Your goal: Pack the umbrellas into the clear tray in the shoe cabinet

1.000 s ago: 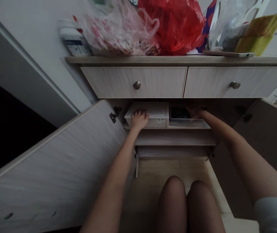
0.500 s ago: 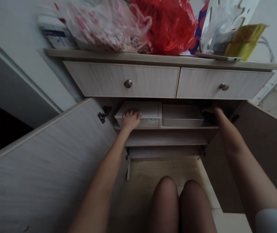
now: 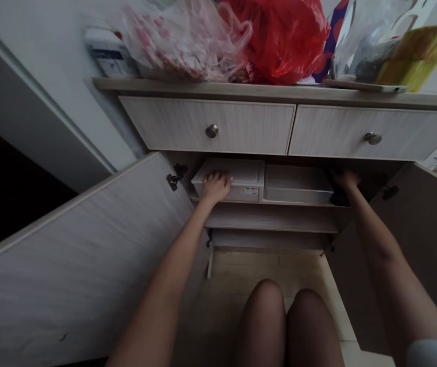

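Note:
My left hand (image 3: 217, 187) lies with its fingers spread on the top front edge of a white storage box (image 3: 237, 172), which has a small label on its front. Beside that box, on the same upper shelf, stands a clear plastic bin (image 3: 298, 191). My right hand (image 3: 346, 179) reaches into the dark right end of the shelf, near a black item (image 3: 338, 196) whose kind I cannot make out. Shadow hides most of the right fingers, and whether they grip anything does not show.
Both cabinet doors, left (image 3: 99, 255) and right (image 3: 417, 255), stand swung outward. Two drawers with round knobs (image 3: 211, 131) run above. The countertop (image 3: 210, 89) bears a red plastic bag (image 3: 283, 41), a translucent bag (image 3: 187, 46), a white bottle (image 3: 107, 53) and a yellow package (image 3: 417, 56).
The view has shifted, so the cabinet sits further right. My right hand has moved slightly within the dark shelf end. My left hand stays on the white box.

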Tool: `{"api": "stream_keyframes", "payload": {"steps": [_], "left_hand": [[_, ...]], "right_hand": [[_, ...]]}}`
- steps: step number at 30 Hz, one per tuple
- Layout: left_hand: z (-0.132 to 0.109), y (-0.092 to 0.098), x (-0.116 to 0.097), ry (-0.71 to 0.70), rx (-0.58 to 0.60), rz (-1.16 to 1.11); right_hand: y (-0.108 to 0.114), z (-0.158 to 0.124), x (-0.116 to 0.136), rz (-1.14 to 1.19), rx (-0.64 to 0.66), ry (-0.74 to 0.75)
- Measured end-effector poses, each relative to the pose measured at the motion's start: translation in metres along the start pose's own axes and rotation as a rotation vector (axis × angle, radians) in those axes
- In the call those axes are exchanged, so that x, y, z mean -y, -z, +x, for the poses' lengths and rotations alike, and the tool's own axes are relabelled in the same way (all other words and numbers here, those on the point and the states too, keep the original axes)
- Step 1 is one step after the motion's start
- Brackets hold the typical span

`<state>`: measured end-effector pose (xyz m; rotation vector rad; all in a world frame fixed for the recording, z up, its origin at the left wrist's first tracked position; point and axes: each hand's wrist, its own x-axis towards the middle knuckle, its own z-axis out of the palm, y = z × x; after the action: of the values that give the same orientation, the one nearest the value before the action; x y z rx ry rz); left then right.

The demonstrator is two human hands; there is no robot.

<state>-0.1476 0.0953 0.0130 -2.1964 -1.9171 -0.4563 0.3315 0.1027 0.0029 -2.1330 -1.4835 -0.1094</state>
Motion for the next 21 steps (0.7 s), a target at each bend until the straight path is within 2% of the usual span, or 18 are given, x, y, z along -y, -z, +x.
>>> {"api": "stream_keyframes", "payload": {"steps": [3, 5, 7, 10, 16, 19, 21], "left_hand": [[0.000, 0.000, 0.001, -0.019, 0.012, -0.012], [0.000, -0.001, 0.001, -0.018, 0.003, -0.014], [-0.001, -0.001, 0.000, -0.016, -0.003, -0.017], [-0.003, 0.000, -0.002, -0.018, -0.005, -0.018], [-0.002, 0.003, -0.007, -0.003, -0.008, -0.039], [-0.001, 0.004, -0.009, 0.007, -0.006, -0.072], [-0.006, 0.007, -0.011, 0.011, -0.092, -0.123]], "right_hand": [[0.008, -0.039, 0.009, 0.101, -0.098, 0.339], [0.006, -0.071, 0.014, 0.007, -0.100, 0.558], [0.000, -0.095, 0.015, -0.105, -0.090, 0.641], [-0.009, -0.104, 0.011, -0.139, -0.034, 0.593], [-0.007, -0.085, 0.013, -0.118, 0.144, 0.466], [0.001, -0.100, 0.023, -0.070, 0.095, 0.436], [0.011, -0.124, 0.026, 0.057, 0.041, 0.447]]}}
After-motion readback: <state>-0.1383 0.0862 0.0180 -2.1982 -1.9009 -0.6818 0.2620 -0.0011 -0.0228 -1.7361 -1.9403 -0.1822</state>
